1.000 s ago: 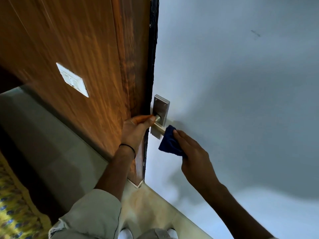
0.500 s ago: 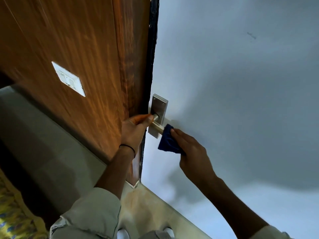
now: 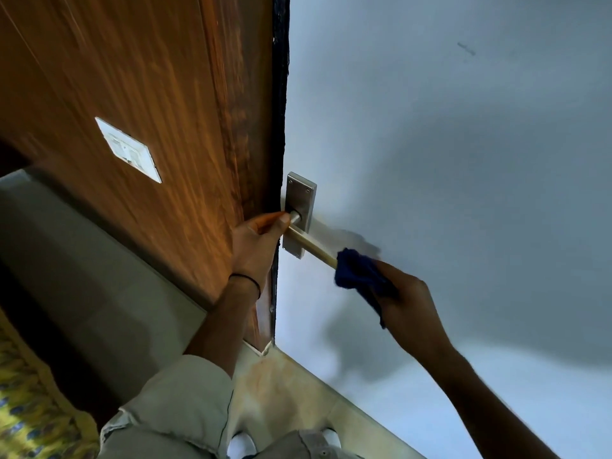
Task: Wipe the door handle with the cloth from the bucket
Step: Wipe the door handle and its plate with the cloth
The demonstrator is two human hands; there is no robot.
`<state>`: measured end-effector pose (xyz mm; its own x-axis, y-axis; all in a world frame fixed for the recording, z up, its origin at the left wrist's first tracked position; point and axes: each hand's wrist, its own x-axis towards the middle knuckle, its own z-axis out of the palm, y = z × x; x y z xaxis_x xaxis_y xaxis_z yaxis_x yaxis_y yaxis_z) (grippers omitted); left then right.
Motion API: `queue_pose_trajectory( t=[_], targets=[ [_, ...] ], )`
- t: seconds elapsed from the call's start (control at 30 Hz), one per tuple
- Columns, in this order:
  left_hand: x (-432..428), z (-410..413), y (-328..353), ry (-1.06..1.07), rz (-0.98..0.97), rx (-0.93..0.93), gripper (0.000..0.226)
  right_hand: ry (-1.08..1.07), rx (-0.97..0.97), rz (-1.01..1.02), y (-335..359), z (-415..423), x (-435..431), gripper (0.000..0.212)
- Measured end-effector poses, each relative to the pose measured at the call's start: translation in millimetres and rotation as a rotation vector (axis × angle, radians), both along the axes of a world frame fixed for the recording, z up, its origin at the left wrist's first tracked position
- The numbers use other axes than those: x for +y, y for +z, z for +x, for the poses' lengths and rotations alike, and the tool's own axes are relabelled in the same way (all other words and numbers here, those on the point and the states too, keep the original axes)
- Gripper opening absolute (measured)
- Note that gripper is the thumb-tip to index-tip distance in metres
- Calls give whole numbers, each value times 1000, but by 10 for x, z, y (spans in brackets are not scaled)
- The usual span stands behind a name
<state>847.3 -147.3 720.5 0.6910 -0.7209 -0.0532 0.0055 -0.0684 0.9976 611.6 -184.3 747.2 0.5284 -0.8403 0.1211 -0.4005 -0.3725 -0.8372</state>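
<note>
sliding outward from beside the plate (image 3: 301,197) a second ago, the right hand (image 3: 410,303) is gripping the blue cloth (image 3: 357,273) around the far tip of the handle (image 3: 311,245). the left hand (image 3: 255,243) is pinching the handle's base with thumb and fingers. behind, the pale door (image 3: 430,144) is meeting a wood panel (image 3: 165,94) bearing a white switch (image 3: 127,149).

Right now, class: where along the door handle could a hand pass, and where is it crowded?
Free: the bare door handle between backplate and cloth. Crowded: its pivot, held by the left hand, and its tip, under the right hand.
</note>
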Motion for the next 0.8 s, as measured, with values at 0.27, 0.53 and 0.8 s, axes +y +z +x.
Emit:
queue_pose_trajectory(
  t=[0.27, 0.53, 0.8],
  targets=[
    [537, -610, -646, -217, 222, 633, 70, -195, -361, 1065, -420, 170, 292, 24],
    [676, -661, -573, -42, -116, 775, 29, -284, -178, 521, -429, 543, 388, 27],
    [198, -165, -177, 155, -50, -177, 32, -174, -140, -85, -235, 522, 93, 20]
  ],
)
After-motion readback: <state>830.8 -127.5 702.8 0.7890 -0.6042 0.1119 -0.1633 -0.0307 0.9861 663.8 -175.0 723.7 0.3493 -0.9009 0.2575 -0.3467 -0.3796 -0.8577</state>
